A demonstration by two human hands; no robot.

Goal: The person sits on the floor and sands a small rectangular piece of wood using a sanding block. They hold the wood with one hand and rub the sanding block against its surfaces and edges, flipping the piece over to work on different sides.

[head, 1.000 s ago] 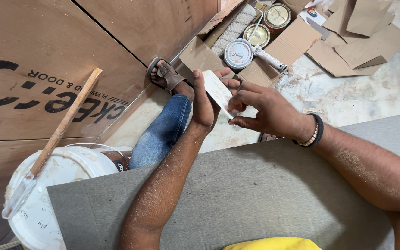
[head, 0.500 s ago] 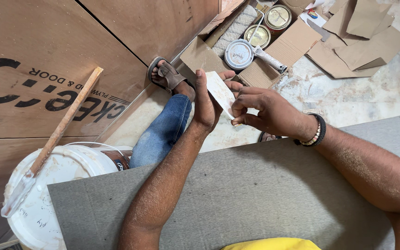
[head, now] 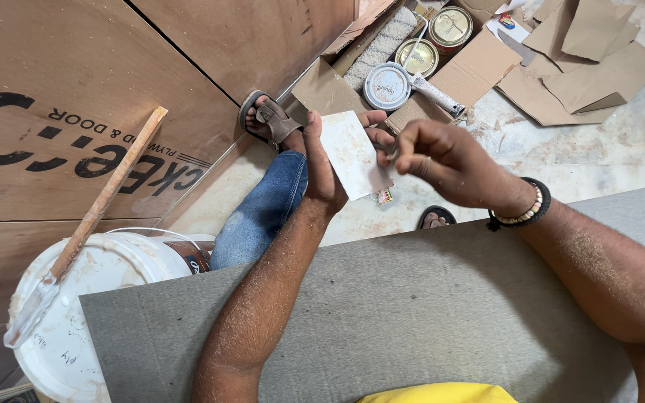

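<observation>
The left hand [head: 330,160] is raised above the grey board [head: 382,321] with its palm turned toward the camera, and it holds a small white rectangular scraper card [head: 354,154] flat against the palm, thumb along the near edge and fingertips curling around the far edge. The right hand [head: 453,160] hovers just beside it, on the card's right, fingers bent and loosely gathered, holding nothing; its fingertips come close to the card's right edge, but whether they touch it cannot be told. A beaded bracelet and a black band [head: 520,209] circle the right wrist.

The card sits tilted, its lower right corner stained brownish. Both forearms cross over the grey board, which lies across the person's lap and fills the lower part of the view.

Below the left forearm, the person's leg in blue jeans [head: 263,213] stretches out to a foot in a brown sandal [head: 266,119] resting against a plywood sheet [head: 76,97]. At the lower left stands a white bucket [head: 91,313] with a wooden stick [head: 95,216] leaning out of it. Beyond the hands, an open cardboard box [head: 412,67] holds several round tins [head: 387,86] and a paint roller [head: 382,48]. Torn cardboard pieces [head: 584,60] lie scattered on the pale floor [head: 599,149] at the upper right.
</observation>
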